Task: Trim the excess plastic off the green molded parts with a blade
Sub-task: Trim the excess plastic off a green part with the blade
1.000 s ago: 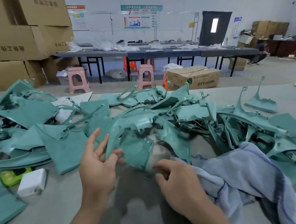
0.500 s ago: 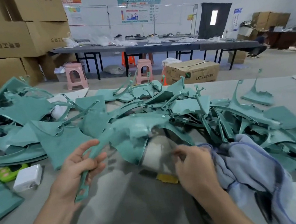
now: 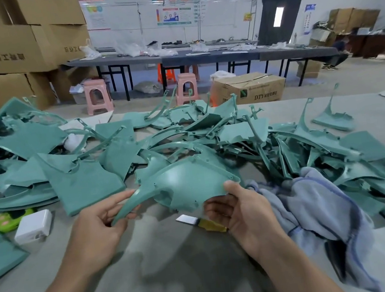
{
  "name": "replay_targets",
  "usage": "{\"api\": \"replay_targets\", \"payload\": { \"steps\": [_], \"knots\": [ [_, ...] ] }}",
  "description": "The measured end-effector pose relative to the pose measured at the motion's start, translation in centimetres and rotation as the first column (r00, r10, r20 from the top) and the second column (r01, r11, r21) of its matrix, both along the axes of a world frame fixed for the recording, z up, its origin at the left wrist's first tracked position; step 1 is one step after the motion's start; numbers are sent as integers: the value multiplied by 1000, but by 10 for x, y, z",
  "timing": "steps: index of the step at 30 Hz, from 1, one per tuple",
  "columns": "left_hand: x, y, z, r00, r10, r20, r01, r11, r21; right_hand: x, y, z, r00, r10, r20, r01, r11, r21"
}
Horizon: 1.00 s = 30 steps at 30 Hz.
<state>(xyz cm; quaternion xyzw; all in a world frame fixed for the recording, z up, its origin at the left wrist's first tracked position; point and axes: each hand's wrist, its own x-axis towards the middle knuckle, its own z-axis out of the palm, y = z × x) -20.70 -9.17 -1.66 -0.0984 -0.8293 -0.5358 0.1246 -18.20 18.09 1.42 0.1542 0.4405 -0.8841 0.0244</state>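
The stacked cardboard boxes (image 3: 2,48) at the far left were shut, and so was the taped carton (image 3: 250,88) on the floor beyond the table; what they held could not be seen.

Just above the table's near edge, a person held a green molded part (image 3: 187,185) between both hands. The left hand (image 3: 98,222) pinched its long, narrow tip between thumb and curled fingers. The right hand (image 3: 241,210) gripped the part's wide right corner, thumb on top and fingers curled beneath. The blade (image 3: 187,219) lay flat on the table under the part, its yellow handle (image 3: 211,224) partly hidden behind the right hand; neither hand touched it.

A sprawling pile of green parts (image 3: 209,133) covered the table behind the held one. A crumpled blue-grey cloth (image 3: 316,203) lay just beside the right hand, overlapping the pile's edge. At the left sat a small white box (image 3: 34,226) touching a bright green gadget (image 3: 7,219).

The table (image 3: 166,271) was a smooth grey surface. Beyond it stood two pink stools (image 3: 96,96), a long dark bench (image 3: 199,56) strewn with plastic bags, posters (image 3: 178,8) on a white wall, and a dark door (image 3: 277,19).
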Motion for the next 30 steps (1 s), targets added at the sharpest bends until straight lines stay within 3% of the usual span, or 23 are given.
{"api": "replay_targets", "payload": {
  "steps": [2, 5, 7, 10, 12, 13, 15, 16, 18, 20, 22, 27, 30],
  "knots": [
    [5, 6, 2, 980, 173, -95, -175, 984, -15, -2, -2, -2, 1000, -2, -28, 3, 1000, 20],
    [11, 12, 8, 852, 453, -264, -491, 866, -97, -3, -1, -9, 984, 44, -171, -42, 999, 19],
    [10, 14, 7, 813, 535, -232, -549, 836, 1, -2, -3, -8, 945, 68, -319, -66, 998, 19],
    [13, 25, 7, 859, 511, -44, -509, 860, 46, 2, -13, -9, 895, 73, -440, -56, 997, 52],
    [19, 40, 7, 877, 453, 159, -467, 882, 66, 4, -19, -14, 874, 73, -480, 16, 984, 178],
    [21, 47, 10, 882, 358, 308, -436, 866, 243, 4, -22, -18, 852, 95, -516, 54, 962, 266],
    [22, 55, 15, 872, -25, 489, -357, 653, 668, 5, -25, -22, 793, 183, -581, 88, 910, 406],
    [21, 53, 17, 860, -178, 479, -323, 537, 780, 6, -25, -24, 765, 239, -598, 109, 866, 487],
    [14, 42, 15, 871, -287, 398, -290, 353, 890, 8, -27, -30, 732, 360, -578, 187, 711, 678],
    [11, 29, 15, 907, -334, 257, -170, 269, 948, 12, -31, -35, 733, 464, -498, 232, 517, 824],
    [9, 24, 15, 915, -365, 172, -58, 302, 952, 14, -35, -36, 745, 515, -424, 224, 406, 886],
    [10, 38, 11, 954, -278, 112, 17, 423, 906, 17, -45, -34, 799, 427, -424, 87, 616, 783],
    [13, 53, 12, 966, -215, 144, -8, 531, 847, 22, -47, -32, 769, 524, -366, 25, 547, 837]
  ]
}}
